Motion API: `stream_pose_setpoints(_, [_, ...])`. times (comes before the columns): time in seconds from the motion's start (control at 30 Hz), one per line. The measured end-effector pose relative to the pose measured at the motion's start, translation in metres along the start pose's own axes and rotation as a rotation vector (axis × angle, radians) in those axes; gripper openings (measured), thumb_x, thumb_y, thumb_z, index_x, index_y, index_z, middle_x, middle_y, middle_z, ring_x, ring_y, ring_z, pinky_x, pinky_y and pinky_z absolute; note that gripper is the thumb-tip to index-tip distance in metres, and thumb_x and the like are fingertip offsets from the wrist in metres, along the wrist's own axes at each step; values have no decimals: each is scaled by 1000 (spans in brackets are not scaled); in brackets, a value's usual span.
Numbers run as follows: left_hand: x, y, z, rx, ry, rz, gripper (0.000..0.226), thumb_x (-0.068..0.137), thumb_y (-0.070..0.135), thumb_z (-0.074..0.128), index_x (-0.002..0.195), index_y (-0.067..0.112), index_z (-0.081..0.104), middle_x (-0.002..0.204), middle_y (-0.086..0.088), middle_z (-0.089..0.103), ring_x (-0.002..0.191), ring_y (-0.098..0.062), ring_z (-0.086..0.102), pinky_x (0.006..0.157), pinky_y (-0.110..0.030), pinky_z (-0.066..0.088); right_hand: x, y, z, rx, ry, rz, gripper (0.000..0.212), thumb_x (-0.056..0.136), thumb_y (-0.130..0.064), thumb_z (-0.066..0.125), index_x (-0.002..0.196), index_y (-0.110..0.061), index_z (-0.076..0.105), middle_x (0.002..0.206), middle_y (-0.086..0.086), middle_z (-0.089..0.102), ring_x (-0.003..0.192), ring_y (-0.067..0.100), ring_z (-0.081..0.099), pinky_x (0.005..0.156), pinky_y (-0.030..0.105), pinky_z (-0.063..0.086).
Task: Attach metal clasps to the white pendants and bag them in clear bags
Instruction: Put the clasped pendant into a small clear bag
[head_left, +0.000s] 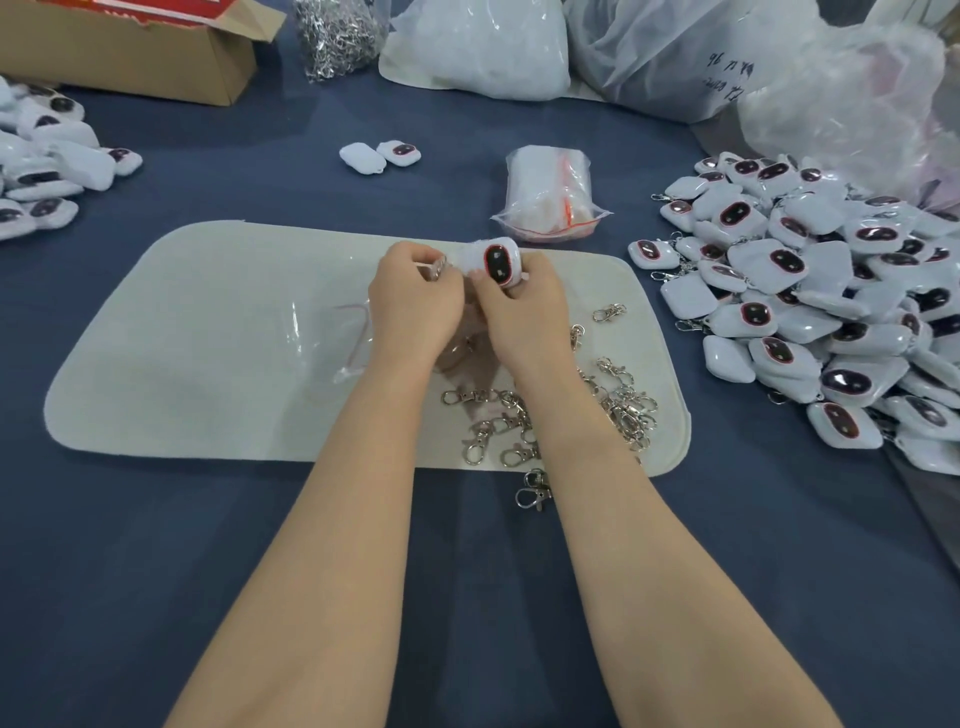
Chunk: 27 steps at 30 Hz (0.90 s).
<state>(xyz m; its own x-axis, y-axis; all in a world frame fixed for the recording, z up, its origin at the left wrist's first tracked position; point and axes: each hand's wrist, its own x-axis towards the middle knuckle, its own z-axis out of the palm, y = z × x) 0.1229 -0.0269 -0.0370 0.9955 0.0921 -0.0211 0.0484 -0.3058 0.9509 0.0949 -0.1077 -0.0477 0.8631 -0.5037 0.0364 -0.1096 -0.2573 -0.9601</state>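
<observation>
A white pendant (493, 262), soft and fuzzy, oblong with rounded corners and a glossy black oval face rimmed in red, is held above the far edge of a pale mat (208, 312). It is gripped by the curled fingers of the right hand (519, 306). Just beside it, a silvery metal clasp (439, 267) is pinched in the left hand (415, 299), next to a thin white strand (422, 266). Near the left wrist, a crinkled clear bag (327, 338) with a red zip line is laid flat on the felt-like, round-cornered mat. Loose clasps (519, 423), shiny swivel hooks, are scattered over the mat's near right part, and one is seen just off its edge on the dark blue cloth (156, 545). Beyond the mat, a stack of clear bags (550, 192) is set. A glossy heap of bagged pendants (805, 291) is piled at the right, and matte fuzzy pendants (47, 156) at the left. A cardboard box (130, 52) and large translucent sacks (675, 52) are ranged along the far side.
</observation>
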Motion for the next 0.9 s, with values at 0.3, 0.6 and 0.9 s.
stream_pose_setpoints(0.3, [-2,4,-9,178,10,192,21,85,8,56,103,18,57,70,9,50,70,-11,51,62,-16,39,-1,-8,-14,-133,8,-51,28,86,-23,67,103,-12,49,89,2,66,88,24,64,81,35,49])
stream_pose_setpoints(0.6, [-13,11,-3,126,53,362,13,89,12,51,91,19,61,94,-7,62,76,-17,54,73,-28,46,2,-12,-16,-275,-260,-141,18,89,-11,58,103,-10,69,66,-6,57,61,5,46,61,22,35])
stream_pose_setpoints(0.9, [-4,23,-33,-89,454,338,17,90,12,49,97,9,64,96,-7,58,67,1,46,68,-6,34,-13,-33,-15,23,-24,-325,19,95,-10,52,109,-14,64,100,-4,65,85,9,61,83,23,50])
